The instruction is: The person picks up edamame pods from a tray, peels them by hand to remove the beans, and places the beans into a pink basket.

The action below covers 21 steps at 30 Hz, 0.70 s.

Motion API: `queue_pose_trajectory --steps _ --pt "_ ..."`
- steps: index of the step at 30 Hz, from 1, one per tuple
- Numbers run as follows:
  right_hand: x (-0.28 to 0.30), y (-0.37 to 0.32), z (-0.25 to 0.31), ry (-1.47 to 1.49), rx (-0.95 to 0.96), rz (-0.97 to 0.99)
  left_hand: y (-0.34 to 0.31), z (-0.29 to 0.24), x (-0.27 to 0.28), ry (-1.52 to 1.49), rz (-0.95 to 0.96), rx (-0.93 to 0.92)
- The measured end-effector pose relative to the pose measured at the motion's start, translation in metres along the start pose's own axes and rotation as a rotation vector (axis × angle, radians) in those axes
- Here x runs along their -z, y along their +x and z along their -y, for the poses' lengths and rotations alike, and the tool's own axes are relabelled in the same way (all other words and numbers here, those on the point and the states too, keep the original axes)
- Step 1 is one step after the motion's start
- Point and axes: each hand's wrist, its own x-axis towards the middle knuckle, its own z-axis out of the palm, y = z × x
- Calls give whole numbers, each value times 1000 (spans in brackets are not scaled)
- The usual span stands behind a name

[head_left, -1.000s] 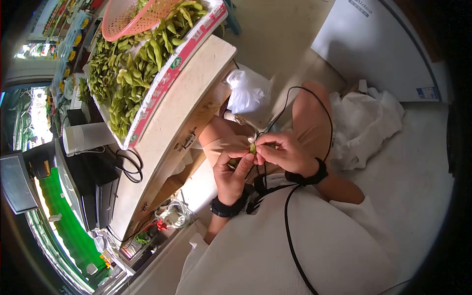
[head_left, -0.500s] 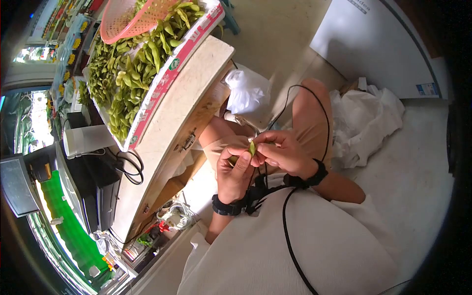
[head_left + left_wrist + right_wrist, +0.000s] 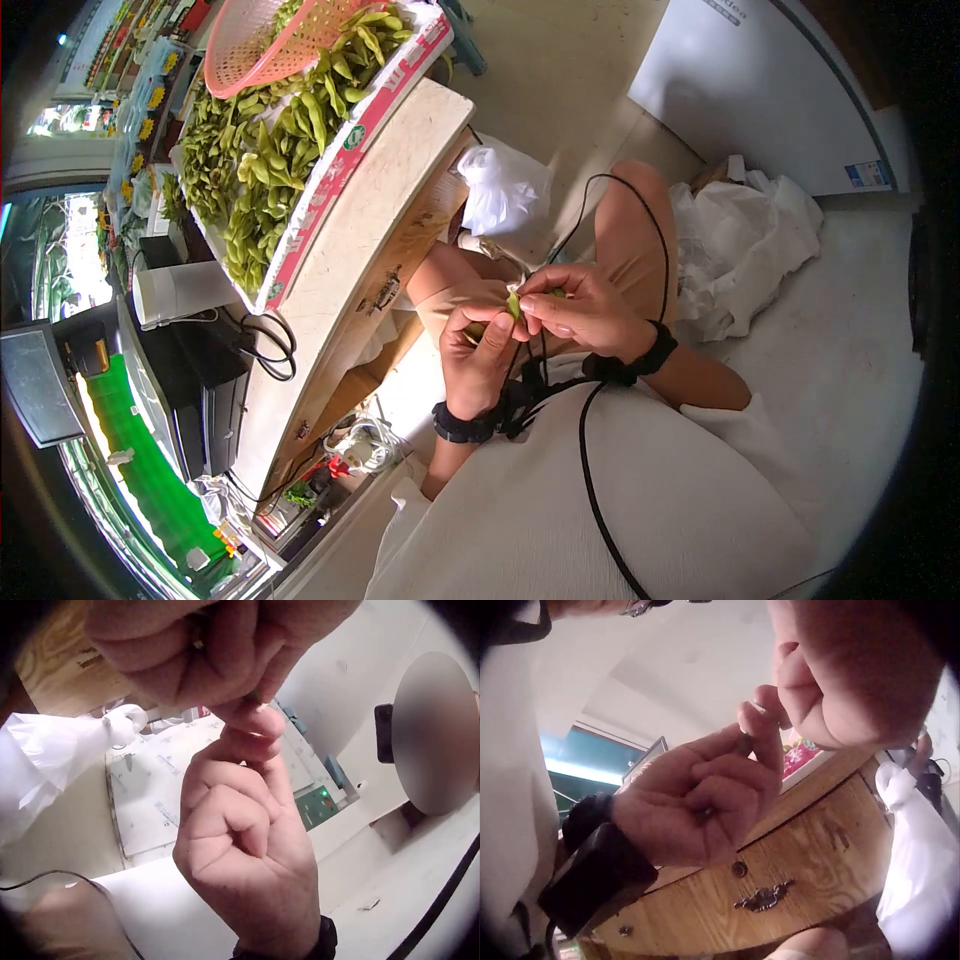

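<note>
In the head view my left hand [image 3: 472, 365] pinches a green soybean pod [image 3: 514, 304] upright between thumb and forefinger. Another green pod [image 3: 474, 329] shows in its curled palm. My right hand [image 3: 592, 315] meets it from the right, thumb and fingertips pinching at the same pod, and a bit of green shows behind its fingers. Seen from the left wrist, the right hand [image 3: 244, 832] has its lower fingers curled in, and the left hand [image 3: 202, 649] covers most of the pod. In the right wrist view the left hand [image 3: 705, 799] faces the right hand [image 3: 862, 682].
A shallow box [image 3: 350, 150] heaped with soybean pods [image 3: 265, 160] and a pink basket [image 3: 262, 55] stand on the wooden desk [image 3: 370, 210] to the left. A white plastic bag [image 3: 503, 190] hangs beside the desk. Black cables [image 3: 588, 450] run across the lap.
The hands stay together above the lap, with fingertips shifting slightly around the pod. The pod stood more exposed half a second ago; the right fingers now cover more of it.
</note>
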Motion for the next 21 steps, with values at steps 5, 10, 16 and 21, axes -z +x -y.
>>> queue_pose_trajectory --steps 5,10,16,21 --pt "1 -2 4 -45 -32 11 -1 -1 0 113 -23 10" --pt "3 0 -8 -88 70 16 -7 -1 7 198 -20 102" --pt "-2 1 -7 13 -25 -16 -3 -2 -5 -57 -63 84" --pt "-4 0 -6 -69 3 -78 -4 -4 -5 51 -161 1"
